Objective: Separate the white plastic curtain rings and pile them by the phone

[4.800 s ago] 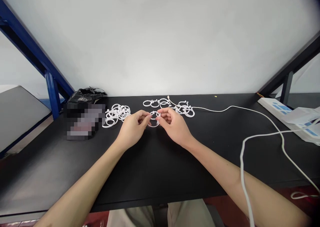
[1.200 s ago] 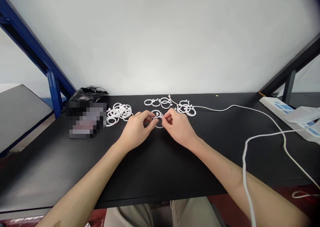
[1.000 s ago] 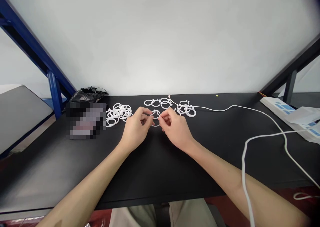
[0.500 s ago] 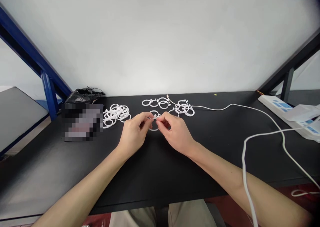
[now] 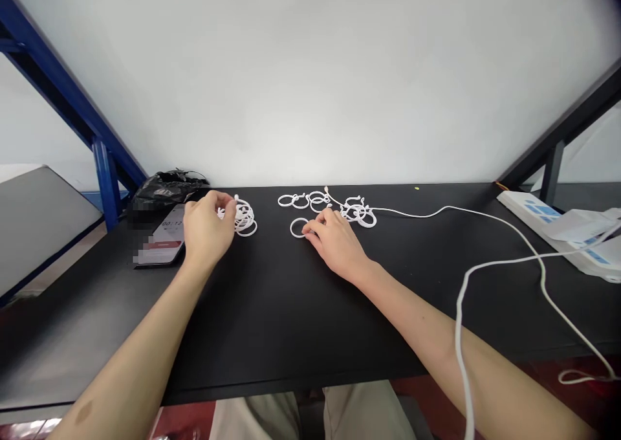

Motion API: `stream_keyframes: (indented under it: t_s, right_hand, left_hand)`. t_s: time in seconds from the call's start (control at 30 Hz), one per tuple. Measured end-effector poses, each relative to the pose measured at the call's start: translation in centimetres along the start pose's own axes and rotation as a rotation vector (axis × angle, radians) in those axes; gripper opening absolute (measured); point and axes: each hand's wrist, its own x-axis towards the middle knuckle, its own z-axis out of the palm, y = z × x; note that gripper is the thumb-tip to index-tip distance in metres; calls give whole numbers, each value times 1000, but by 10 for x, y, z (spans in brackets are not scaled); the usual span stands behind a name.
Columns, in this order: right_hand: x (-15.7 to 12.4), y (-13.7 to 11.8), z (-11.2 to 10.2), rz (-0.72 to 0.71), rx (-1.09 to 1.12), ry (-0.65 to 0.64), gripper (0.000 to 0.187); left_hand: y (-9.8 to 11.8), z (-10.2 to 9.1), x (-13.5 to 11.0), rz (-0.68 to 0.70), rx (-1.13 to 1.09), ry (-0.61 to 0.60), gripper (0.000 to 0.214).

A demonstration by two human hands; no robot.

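My left hand (image 5: pixel 207 225) is at the left pile of white plastic rings (image 5: pixel 244 217), its thumb and fingers pinched on one ring at the pile's near edge. My right hand (image 5: pixel 334 241) rests low on the black table (image 5: pixel 291 310), fingers spread. Its fingertips touch the right edge of a single white ring (image 5: pixel 298 228), which lies flat on the table. Behind it lie a row of linked rings (image 5: pixel 305 200) and a second cluster of rings (image 5: pixel 359 211).
A phone (image 5: pixel 165 238) lies left of my left hand, with a black plastic bag (image 5: pixel 167 184) behind it. A white cable (image 5: pixel 485 259) loops across the right side and over my right forearm. A power strip (image 5: pixel 531 207) and papers (image 5: pixel 589 230) sit far right. A blue frame post (image 5: pixel 104 181) stands at the left.
Both hands held one ring between them at the centre. Now that ring lies on the table by my right fingertips, and my left hand has moved left to the ring pile.
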Motion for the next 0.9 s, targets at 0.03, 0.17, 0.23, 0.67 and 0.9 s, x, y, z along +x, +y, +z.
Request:
stream_keyframes:
  t_s: [0.03, 0.17, 0.23, 0.67, 0.9]
  right_hand:
    - [0, 0, 0, 3, 7, -6, 19]
    - [-3, -1, -6, -4, 104, -37, 20]
    - [-5, -2, -10, -46, 154, -49, 20]
    - [-5, -11, -20, 78, 357, 135, 18]
    - [-9, -23, -12, 216, 607, 68, 18]
  left_hand:
    - [-8, 2, 2, 8, 59, 10, 21]
    - [-11, 6, -1, 62, 201, 47, 28]
    - [2, 6, -8, 129, 183, 44, 31]
    - [57, 15, -45, 10, -323, -353, 18]
    - [62, 11, -46, 25, -344, -231, 15]
